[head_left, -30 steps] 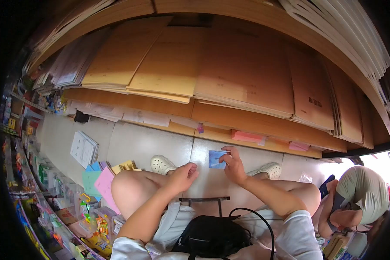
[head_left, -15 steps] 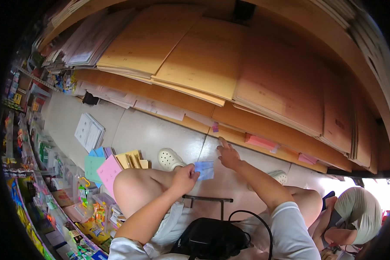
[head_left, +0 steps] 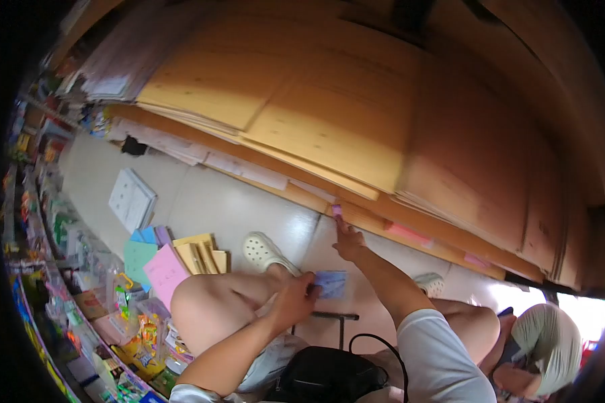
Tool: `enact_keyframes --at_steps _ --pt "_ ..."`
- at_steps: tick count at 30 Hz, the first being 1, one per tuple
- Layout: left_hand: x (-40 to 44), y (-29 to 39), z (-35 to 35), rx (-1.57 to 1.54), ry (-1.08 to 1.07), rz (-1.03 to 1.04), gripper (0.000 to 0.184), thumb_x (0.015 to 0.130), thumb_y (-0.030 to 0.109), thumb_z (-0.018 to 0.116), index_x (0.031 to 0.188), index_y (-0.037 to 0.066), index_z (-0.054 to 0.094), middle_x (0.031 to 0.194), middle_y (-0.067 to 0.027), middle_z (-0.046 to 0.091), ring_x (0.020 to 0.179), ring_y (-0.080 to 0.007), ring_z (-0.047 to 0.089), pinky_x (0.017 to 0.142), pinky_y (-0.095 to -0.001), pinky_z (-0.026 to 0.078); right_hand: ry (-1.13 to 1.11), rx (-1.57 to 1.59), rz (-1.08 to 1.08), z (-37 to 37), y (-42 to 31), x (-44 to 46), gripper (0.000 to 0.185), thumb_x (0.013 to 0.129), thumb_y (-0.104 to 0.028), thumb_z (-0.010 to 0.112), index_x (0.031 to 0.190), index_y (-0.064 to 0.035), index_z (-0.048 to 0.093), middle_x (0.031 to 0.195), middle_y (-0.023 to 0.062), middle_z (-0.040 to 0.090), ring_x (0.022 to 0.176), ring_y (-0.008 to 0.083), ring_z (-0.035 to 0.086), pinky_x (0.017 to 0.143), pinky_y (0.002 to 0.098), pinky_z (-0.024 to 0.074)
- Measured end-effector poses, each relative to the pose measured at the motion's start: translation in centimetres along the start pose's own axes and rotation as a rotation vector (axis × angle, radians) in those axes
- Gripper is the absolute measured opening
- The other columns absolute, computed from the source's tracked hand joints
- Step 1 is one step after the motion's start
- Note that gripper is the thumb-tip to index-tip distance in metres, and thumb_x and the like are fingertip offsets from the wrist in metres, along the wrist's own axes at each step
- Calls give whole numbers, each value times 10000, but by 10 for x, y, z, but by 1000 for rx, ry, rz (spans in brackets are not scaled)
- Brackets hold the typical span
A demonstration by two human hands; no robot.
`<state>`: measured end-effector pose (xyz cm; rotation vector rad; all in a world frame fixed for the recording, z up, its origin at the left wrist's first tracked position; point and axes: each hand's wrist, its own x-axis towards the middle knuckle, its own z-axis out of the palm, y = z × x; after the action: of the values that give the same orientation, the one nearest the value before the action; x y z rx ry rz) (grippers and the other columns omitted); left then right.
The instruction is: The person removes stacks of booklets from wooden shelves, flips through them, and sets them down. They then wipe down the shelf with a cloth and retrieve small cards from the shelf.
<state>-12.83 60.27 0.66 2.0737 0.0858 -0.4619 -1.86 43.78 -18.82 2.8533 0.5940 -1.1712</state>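
My left hand (head_left: 297, 300) is closed on a thin blue-and-violet sheet or packet (head_left: 331, 284), held above the floor in front of my knees. What is printed on it is too blurred to read. My right hand (head_left: 349, 239) reaches forward to the low shelf edge (head_left: 366, 219), its index finger stretched out and the other fingers partly bent. That fingertip is at a small purple-pink piece (head_left: 337, 210) on the low shelf; whether it presses on it I cannot tell. Nothing shows in the right hand's grasp.
Stacks of large tan envelopes (head_left: 329, 144) fill the shelf above. Pink paper (head_left: 409, 234) lies on the lower shelf. Coloured paper stacks (head_left: 167, 272) and white papers (head_left: 132, 200) rest on the floor at left, beside packed goods (head_left: 148, 336). Another person (head_left: 544, 342) is at right.
My right hand has moved forward until its index finger meets the small purple-pink piece. The left hand, still holding the blue-and-violet sheet, has shifted slightly right and nearer my body. The view has tilted.
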Motion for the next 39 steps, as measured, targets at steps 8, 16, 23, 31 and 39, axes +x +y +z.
enact_keyframes --at_steps 8,16,23,31,39 --pt "15 -28 12 157 40 -162 155 762 141 571 833 6 545 693 -187 588 631 -329 576 568 -391 450 630 594 -185 5 -18 -110 558 829 -238 527 1275 24 317 1296 165 337 1149 326 396 963 353 357" --pt "22 14 42 -550 -80 -363 167 883 192 504 906 27 504 801 -84 562 689 -187 589 606 -295 523 763 537 -471 -5 -31 -224 477 773 -180 558 1187 17 430 1223 141 432 1097 300 422 920 383 375" --pt "12 25 65 -377 -121 -268 80 859 72 496 937 57 509 805 -34 556 662 -127 542 619 -288 514 878 771 -565 -2 -15 -244 292 771 -174 576 1000 0 528 1104 154 517 1024 304 481 884 381 398" --pt "11 51 98 -360 -242 -152 42 861 62 514 889 36 531 749 -27 570 640 -107 554 585 -259 495 741 1238 -161 -15 23 -244 285 691 -247 659 849 -25 573 847 186 584 848 355 558 744 399 451" --pt "-4 87 131 -331 -441 -196 184 895 145 480 1026 20 512 902 -98 602 799 -157 580 685 -286 486 551 712 15 -41 226 -307 368 713 -217 630 1036 -44 589 896 176 613 875 293 586 735 370 478"
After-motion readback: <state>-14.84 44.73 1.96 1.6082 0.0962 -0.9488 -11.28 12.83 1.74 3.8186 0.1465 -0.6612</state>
